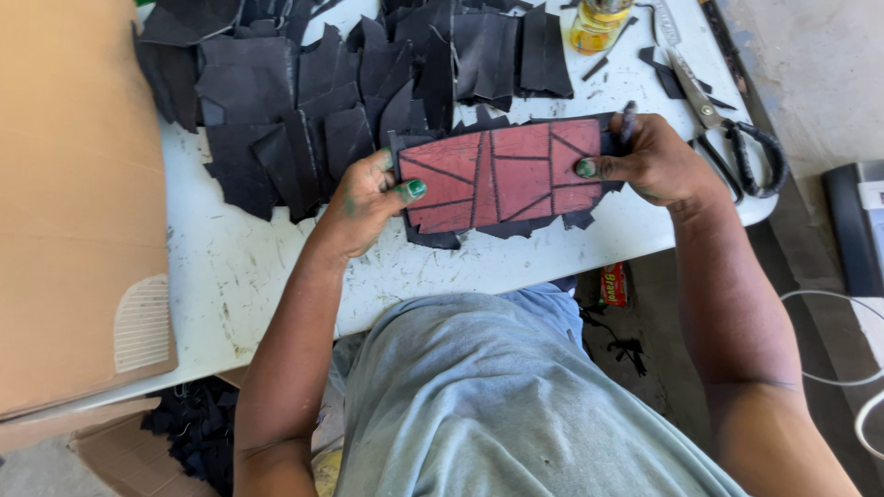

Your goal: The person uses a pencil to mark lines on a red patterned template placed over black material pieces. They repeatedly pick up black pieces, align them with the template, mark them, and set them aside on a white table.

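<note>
A red rectangular panel (502, 175) with dark scored lines and black backing pieces sticking out at its edges is held flat over the white table (239, 267). My left hand (368, 198) grips its left end, thumb on top. My right hand (649, 161) grips its right end, thumb on the red face, fingers curled behind. Both thumbnails carry green stain.
A heap of black leather scraps (304, 101) covers the table's back. Black-handled scissors (737, 138) lie right of my right hand. A jar of yellow liquid (597, 23) stands at the back. A big cardboard sheet (74, 202) lies at left. Scraps and cables lie on the floor.
</note>
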